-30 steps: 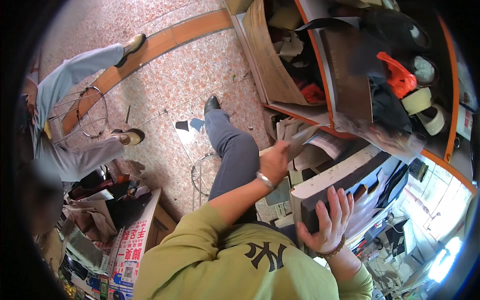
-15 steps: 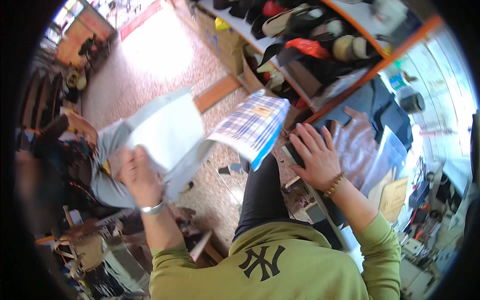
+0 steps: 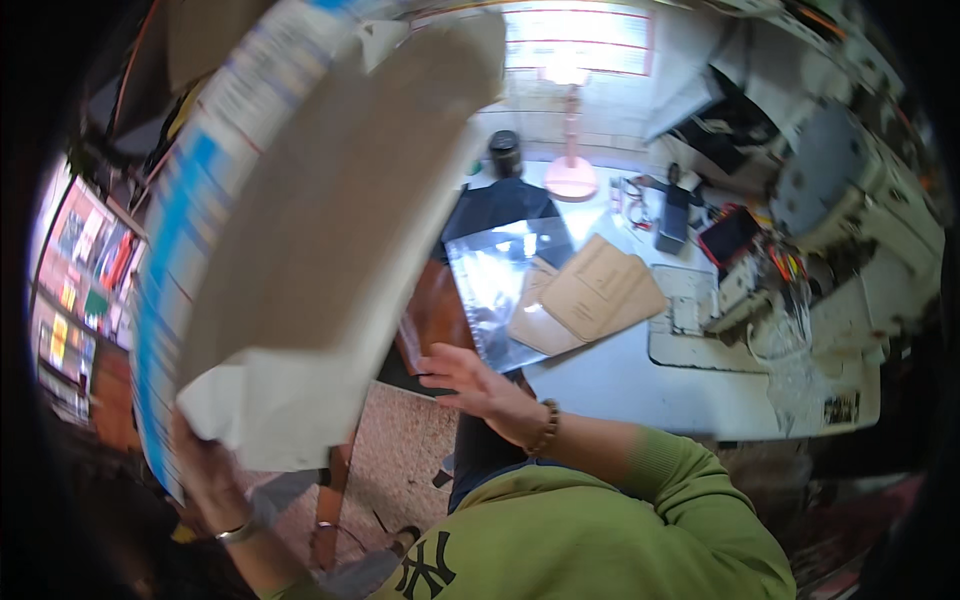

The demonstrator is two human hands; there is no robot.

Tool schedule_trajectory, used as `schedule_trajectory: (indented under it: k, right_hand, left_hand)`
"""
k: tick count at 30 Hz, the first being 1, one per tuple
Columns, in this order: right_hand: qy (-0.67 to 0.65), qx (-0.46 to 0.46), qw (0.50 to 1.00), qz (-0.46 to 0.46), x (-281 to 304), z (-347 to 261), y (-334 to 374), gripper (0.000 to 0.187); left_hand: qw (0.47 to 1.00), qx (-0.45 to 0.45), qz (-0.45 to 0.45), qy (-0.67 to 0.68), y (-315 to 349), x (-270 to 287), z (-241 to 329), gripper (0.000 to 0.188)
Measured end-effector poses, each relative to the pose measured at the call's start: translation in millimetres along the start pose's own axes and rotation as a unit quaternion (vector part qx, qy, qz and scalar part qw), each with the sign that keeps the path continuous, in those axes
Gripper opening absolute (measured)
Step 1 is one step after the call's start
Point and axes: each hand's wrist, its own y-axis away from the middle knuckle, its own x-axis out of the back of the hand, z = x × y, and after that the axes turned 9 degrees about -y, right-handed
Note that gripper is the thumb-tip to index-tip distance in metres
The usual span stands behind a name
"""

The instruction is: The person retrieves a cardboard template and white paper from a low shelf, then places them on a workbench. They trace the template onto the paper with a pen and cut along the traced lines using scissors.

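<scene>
A large, curved, flexible sheet (image 3: 300,230) rises in front of me on the left, blue and plaid on its outer face, grey-brown and white inside. My left hand (image 3: 205,475) grips its lower edge, with the fingers partly hidden by it. My right hand (image 3: 480,390) is open and holds nothing, its fingers stretched toward the table's near left edge. Close beyond its fingertips lies brown leather (image 3: 438,310). A clear plastic sleeve (image 3: 495,285) rests beside the leather, with tan card patterns (image 3: 600,290) partly over it.
A sewing machine (image 3: 850,220) stands on the white table (image 3: 620,395) at the right. Farther back are a pink lamp (image 3: 572,180), a dark cup (image 3: 505,152) and folded dark material (image 3: 505,205). A dark box-like object (image 3: 673,220) stands near the machine.
The view has swung right, toward the sewing table. My left hand has brought the plaid sheet up close in front of me. My right hand has come off the material on the table.
</scene>
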Motion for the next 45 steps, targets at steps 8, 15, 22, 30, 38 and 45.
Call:
schedule_trajectory:
  k: [8, 15, 22, 30, 38, 45]
  right_hand:
    - [-0.016, 0.225, 0.957, 0.185, 37, -77, 138, 0.089]
    - [-0.091, 0.195, 0.933, 0.29, 98, -68, 137, 0.049]
    - [0.105, 0.096, 0.862, 0.487, 149, -50, 112, 0.028]
    - [0.671, 0.032, 0.56, 0.484, 195, -101, 73, 0.057]
    - [0.769, -0.198, 0.481, 0.372, 205, -120, 42, 0.119]
    - [0.789, -0.16, 0.471, 0.359, 218, -137, 32, 0.091]
  left_hand:
    - [0.968, 0.192, -0.14, 0.075, -11, -204, -171, 0.031]
    - [0.977, 0.11, -0.151, -0.101, -35, -240, -260, 0.025]
    - [0.982, 0.011, -0.115, -0.149, -50, -230, -295, 0.024]
    - [0.988, 0.135, -0.044, -0.055, -105, -205, -311, 0.027]
    - [0.98, 0.15, -0.108, -0.079, -71, -198, -265, 0.074]
    - [0.967, 0.158, -0.195, -0.041, -18, -196, -245, 0.049]
